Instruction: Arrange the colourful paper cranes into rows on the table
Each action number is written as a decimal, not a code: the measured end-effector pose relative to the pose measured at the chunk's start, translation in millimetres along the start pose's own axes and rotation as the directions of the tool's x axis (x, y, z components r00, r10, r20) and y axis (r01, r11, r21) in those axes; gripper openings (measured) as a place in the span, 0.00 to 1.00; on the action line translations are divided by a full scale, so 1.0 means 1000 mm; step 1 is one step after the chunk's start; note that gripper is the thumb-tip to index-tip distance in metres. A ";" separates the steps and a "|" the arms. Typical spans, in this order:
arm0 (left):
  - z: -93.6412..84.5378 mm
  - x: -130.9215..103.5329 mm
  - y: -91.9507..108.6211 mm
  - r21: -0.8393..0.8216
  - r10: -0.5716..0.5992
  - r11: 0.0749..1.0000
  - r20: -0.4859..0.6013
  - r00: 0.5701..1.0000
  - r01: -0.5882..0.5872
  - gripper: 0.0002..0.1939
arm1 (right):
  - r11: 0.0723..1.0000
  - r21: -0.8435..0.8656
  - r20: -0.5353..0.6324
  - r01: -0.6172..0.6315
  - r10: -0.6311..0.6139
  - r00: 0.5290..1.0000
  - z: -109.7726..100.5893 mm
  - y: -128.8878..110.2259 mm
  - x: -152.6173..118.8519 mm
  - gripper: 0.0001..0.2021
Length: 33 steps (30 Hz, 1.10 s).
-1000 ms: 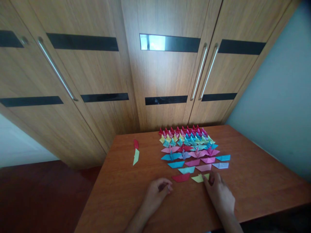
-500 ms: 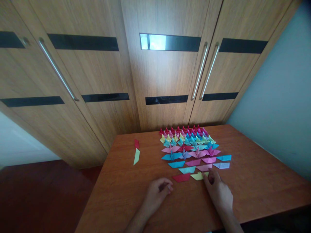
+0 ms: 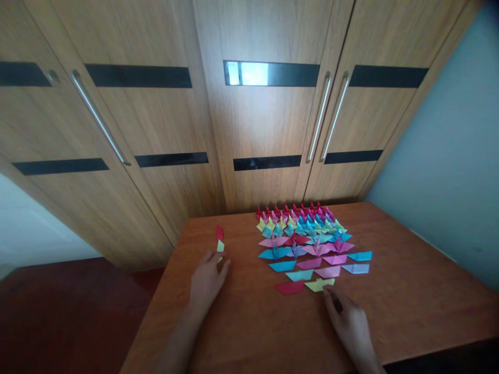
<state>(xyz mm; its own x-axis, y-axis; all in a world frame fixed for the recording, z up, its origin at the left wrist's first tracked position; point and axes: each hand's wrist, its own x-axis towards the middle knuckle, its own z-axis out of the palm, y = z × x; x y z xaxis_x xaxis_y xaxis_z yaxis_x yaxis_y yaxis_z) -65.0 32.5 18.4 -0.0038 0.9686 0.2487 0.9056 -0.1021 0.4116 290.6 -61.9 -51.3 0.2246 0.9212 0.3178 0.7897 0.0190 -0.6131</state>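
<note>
My left hand point(image 3: 207, 279) reaches to the left part of the table, thumb and fingers apart around the near end of a pale green folded paper point(image 3: 220, 245). Part of that paper is hidden by the fingers. A red folded paper point(image 3: 220, 231) lies just beyond it. My right hand point(image 3: 348, 318) rests low at the right, its fingertips pinched at the lower edge of a flat, yellow-green folded paper crane point(image 3: 317, 285). Beside this crane lies a red folded paper point(image 3: 290, 287). Behind them are more flat folded papers, such as a teal one point(image 3: 299, 275) and a pink one point(image 3: 327, 271).
Rows of opened paper cranes point(image 3: 296, 223) in several colours stand toward the back of the wooden table point(image 3: 249, 327). A wooden wardrobe point(image 3: 265, 124) with metal handles rises behind it. A pale wall point(image 3: 444, 171) is on the right.
My left hand has moved left and away from me, from near the red folded paper to the pale green one. My right hand has shifted slightly left and toward me along the yellow-green crane.
</note>
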 end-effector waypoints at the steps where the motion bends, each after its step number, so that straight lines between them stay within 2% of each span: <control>1: -0.003 0.007 -0.007 0.086 -0.029 0.996 0.001 1.000 0.029 0.16 | 1.000 0.004 0.001 0.001 -0.001 1.000 0.000 -0.001 0.000 0.18; 4: -0.007 0.023 -0.022 0.255 -0.112 0.961 0.020 0.993 0.103 0.19 | 1.000 0.022 -0.005 -0.003 0.003 1.000 -0.002 -0.002 0.001 0.18; 6: -0.004 0.030 -0.027 0.305 -0.141 0.944 0.034 0.989 0.124 0.22 | 0.999 0.037 -0.004 -0.007 0.007 1.000 -0.003 -0.003 0.002 0.19; 9: 0.003 0.035 -0.030 0.323 -0.133 0.940 0.051 0.990 0.110 0.22 | 0.998 0.054 0.005 -0.024 0.023 1.000 -0.005 -0.006 0.002 0.19; 14: 0.011 0.033 -0.028 0.294 -0.095 0.953 0.058 0.994 0.075 0.15 | 0.996 0.075 0.008 -0.051 0.051 0.999 -0.005 -0.006 0.002 0.21; 22: 0.011 0.020 -0.026 0.107 -0.030 0.994 0.129 0.991 0.017 0.08 | 0.992 0.113 0.011 -0.061 0.061 0.998 -0.003 -0.003 0.003 0.21; 26: 0.013 0.009 -0.024 -0.014 -0.027 0.999 0.180 0.983 0.030 0.08 | 0.990 0.123 0.020 -0.065 0.063 0.998 -0.004 -0.004 0.003 0.21; 29: 0.013 -0.002 -0.015 -0.124 0.008 0.992 0.190 0.982 0.016 0.09 | 0.987 0.137 0.025 -0.087 0.084 0.996 -0.005 -0.005 0.003 0.21; 33: 0.010 -0.020 0.010 -0.335 0.072 0.942 0.201 0.977 -0.001 0.05 | 0.975 0.188 0.010 -0.119 0.120 0.993 -0.007 -0.009 0.005 0.21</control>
<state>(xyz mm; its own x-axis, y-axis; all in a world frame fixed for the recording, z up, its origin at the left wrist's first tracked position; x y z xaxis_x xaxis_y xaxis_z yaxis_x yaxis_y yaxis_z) -51.8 14.2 9.0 0.1465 0.9845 0.0968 0.7114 -0.1728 0.6812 288.2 -60.3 -39.5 0.3116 0.9207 0.2348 0.6356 -0.0183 -0.7718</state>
